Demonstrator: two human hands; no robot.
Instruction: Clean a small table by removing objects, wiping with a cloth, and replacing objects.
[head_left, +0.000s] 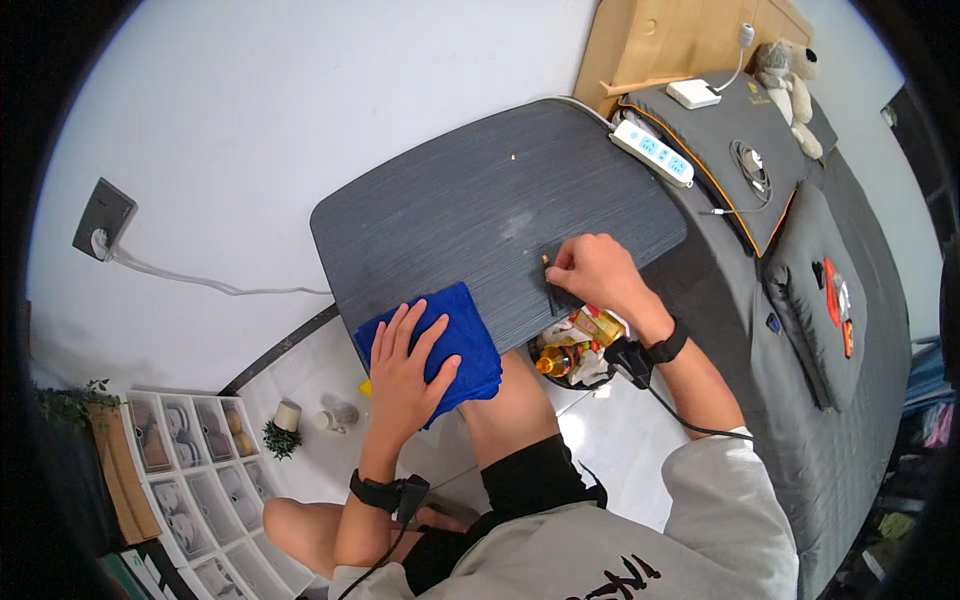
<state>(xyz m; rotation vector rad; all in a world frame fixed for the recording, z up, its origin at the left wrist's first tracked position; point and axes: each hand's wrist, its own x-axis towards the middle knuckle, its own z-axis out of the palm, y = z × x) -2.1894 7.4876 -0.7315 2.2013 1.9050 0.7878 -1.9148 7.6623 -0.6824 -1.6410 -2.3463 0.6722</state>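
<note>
A folded blue cloth (469, 330) lies over the near left corner of a dark grey tabletop (450, 210), partly hanging past the edge. My left hand (409, 360) rests flat on it, fingers spread. At the near right edge of the top, my right hand (592, 270) has its fingers curled beside a thin dark stick-like object (550, 289) with a light brownish tip; whether the fingers grip it cannot be made out. A tiny pale crumb (513, 157) and a whitish smudge (517, 223) mark the tabletop.
A bin (574, 382) with bottles and wrappers stands below the near edge. A white power strip (651, 154) lies by the far right edge, beside a bed with grey bedding (750, 322). Clear shoe boxes (217, 480), a potted plant (281, 439) and a mug (330, 420) are at left.
</note>
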